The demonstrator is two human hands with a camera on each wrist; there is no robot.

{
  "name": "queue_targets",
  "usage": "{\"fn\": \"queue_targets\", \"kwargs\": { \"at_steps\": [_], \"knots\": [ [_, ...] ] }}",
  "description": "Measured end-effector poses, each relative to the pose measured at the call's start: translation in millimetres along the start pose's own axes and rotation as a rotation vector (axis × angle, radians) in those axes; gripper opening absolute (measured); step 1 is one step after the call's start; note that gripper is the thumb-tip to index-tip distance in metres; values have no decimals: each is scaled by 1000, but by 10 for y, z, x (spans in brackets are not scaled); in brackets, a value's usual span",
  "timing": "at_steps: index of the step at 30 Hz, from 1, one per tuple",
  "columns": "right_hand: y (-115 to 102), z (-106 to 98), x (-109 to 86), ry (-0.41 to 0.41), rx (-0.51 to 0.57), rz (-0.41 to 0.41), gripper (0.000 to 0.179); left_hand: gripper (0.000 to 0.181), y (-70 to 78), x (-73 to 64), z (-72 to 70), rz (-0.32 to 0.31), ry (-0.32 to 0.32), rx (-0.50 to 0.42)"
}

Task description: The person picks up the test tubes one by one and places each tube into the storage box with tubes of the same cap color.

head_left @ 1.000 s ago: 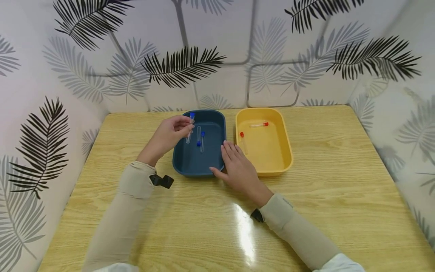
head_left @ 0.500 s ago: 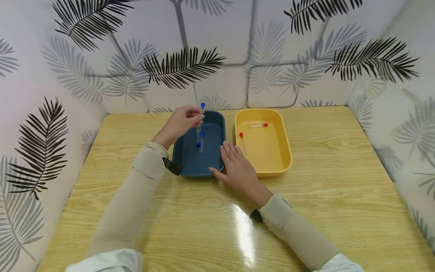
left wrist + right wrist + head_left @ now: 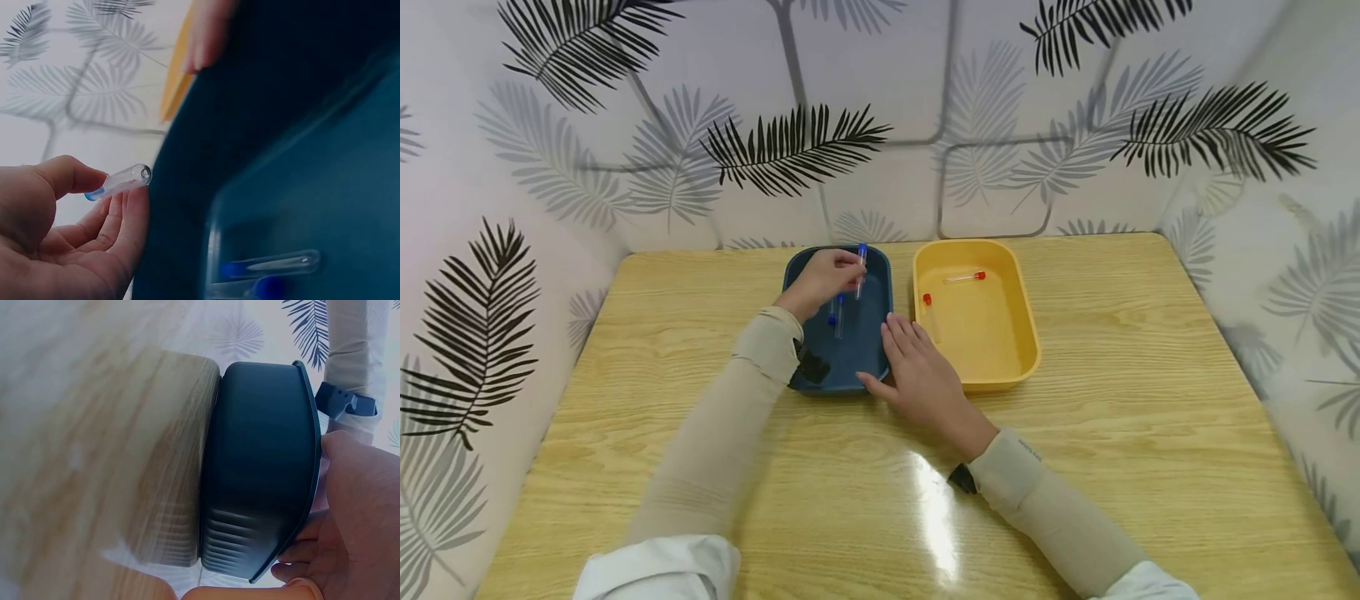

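Note:
My left hand is over the blue tray, pinching a clear test tube with a blue cap between thumb and fingertips. In the left wrist view that tube points its rounded end toward the tray's side. On the tray's floor lie two more blue-capped tubes, one beside the other; the left hand partly covers them in the head view. My right hand rests on the tray's near right corner. Its fingers lie fairly straight along the right rim, and the thumb touches the front rim.
Just right of the blue tray stands a yellow tray. Inside it lie two red-capped tubes, one toward the back and one by the left wall. Both trays sit on a wooden table against a leaf-patterned backdrop.
The left hand has carried the blue-capped tube rightward across the blue tray, raising it and then lowering it a little toward the right side. The right hand has stayed at the rim.

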State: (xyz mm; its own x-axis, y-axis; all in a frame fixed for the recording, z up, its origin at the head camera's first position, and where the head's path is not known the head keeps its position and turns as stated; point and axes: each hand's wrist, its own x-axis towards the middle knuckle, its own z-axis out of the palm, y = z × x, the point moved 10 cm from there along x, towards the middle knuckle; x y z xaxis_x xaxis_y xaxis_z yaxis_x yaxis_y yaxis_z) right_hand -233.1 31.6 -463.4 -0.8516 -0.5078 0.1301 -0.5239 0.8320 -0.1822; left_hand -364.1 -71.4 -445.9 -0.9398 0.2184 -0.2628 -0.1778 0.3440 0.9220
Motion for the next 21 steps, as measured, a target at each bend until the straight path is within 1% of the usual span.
{"fn": "queue_targets", "kwargs": {
  "at_steps": [4,7,11,14,16,21],
  "knots": [
    [24,-9,-5,-3,-1,12,82,33,-89,111,75,-21,10,-36],
    [35,-7,-7,-7,-12,14,82,32,-138,169,137,-23,16,-63],
    [16,4,-7,-7,-17,0,82,32,-254,203,193,-49,23,-88],
    [-8,10,-10,-11,-16,-10,82,32,-373,208,227,-84,10,-116],
    [-16,14,-13,-16,-19,-11,83,32,-427,214,256,-95,-7,-144],
    [0,9,-16,-21,-25,0,84,33,-435,251,328,-76,-41,-229]
  ]
}}
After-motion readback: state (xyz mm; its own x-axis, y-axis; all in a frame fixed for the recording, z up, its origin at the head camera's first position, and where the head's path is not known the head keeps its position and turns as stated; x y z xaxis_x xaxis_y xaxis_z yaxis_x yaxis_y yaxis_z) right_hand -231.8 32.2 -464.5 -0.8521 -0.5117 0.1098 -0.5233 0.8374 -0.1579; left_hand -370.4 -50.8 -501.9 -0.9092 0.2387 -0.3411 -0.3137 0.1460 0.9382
